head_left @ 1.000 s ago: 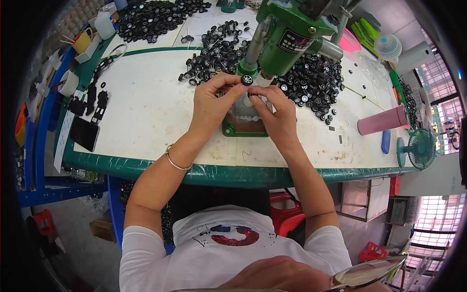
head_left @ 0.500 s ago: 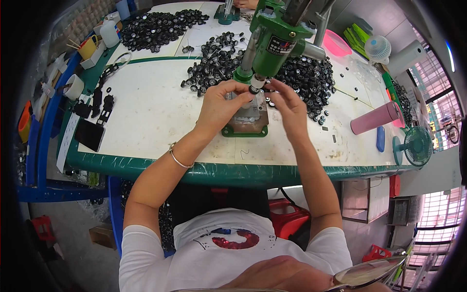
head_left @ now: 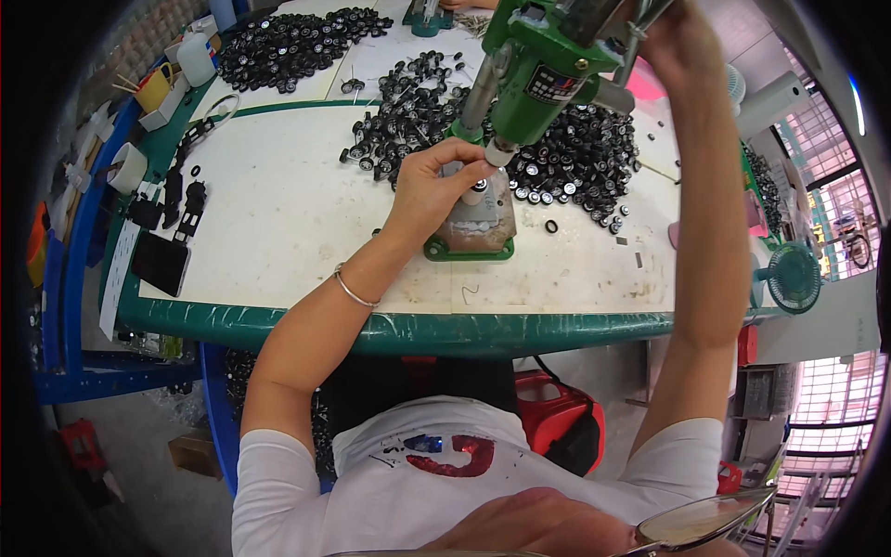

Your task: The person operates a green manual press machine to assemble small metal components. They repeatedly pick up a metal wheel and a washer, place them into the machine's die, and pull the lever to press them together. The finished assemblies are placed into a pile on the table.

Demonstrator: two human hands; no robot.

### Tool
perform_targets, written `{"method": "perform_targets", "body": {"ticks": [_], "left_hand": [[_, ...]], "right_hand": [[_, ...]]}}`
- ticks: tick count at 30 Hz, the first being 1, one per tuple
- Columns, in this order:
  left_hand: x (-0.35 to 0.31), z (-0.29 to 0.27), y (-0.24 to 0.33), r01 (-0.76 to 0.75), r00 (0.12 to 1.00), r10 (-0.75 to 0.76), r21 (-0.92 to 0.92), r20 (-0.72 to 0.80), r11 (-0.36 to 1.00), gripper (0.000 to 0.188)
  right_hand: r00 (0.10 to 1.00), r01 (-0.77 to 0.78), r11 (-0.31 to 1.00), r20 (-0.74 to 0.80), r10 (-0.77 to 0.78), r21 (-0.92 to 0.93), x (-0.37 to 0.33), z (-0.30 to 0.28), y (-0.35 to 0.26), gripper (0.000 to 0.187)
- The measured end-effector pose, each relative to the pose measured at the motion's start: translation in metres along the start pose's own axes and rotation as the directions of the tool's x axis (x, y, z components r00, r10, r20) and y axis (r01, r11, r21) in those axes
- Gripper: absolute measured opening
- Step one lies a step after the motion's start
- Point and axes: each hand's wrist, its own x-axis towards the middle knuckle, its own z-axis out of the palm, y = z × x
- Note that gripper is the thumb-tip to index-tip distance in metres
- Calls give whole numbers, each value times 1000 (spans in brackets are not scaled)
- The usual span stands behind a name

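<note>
My left hand (head_left: 432, 188) is at the green bench press (head_left: 534, 97), thumb and forefinger pinched together just below its white-tipped ram (head_left: 499, 151). What the fingertips hold is mostly hidden. Directly under them, a small black wheel with a shiny hub (head_left: 479, 186) sits above the metal base plate (head_left: 483, 215). My right hand (head_left: 685, 42), raised and blurred at the upper right, is closed around the end of the press lever (head_left: 637, 42). Some of its fingers are out of sight.
Heaps of small black wheels (head_left: 585, 167) surround the back of the press, with another wheel pile (head_left: 288, 51) farther left. A loose black ring (head_left: 551, 226) lies right of the base. On the left are a phone (head_left: 161, 263) and black plastic parts (head_left: 193, 209); a green fan (head_left: 794, 278) stands right.
My right hand has left the wheel beneath the ram and risen to the lever at the upper right. My left hand remains by the ram, still pinched. The right forearm now covers most of the pink tumbler.
</note>
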Motion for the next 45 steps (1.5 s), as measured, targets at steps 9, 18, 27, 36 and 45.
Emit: {"method": "perform_targets", "body": {"ticks": [9,18,27,36,45], "left_hand": [[2,-4,-4,-14,999,13,19,44,1000,10],[1,-2,-5,-47,999,47,41,17,998,11],[0,-2,-5,40,999,-41,14,22,999,22],[-1,4,1,76,997,-76,29,6,997,29],[-2,-2,-7,-18,1000,15,120,20,993,29]], "right_hand": [[963,203,978,172,-207,42,6,3,-15,27],[814,503,864,328,-479,12,-45,-12,-39,24],[759,651,756,62,-648,-76,-86,14,-32,28],[753,657,750,6,-658,-81,-94,17,-32,28],[911,391,916,176,-372,-87,-41,-2,-32,24]]}}
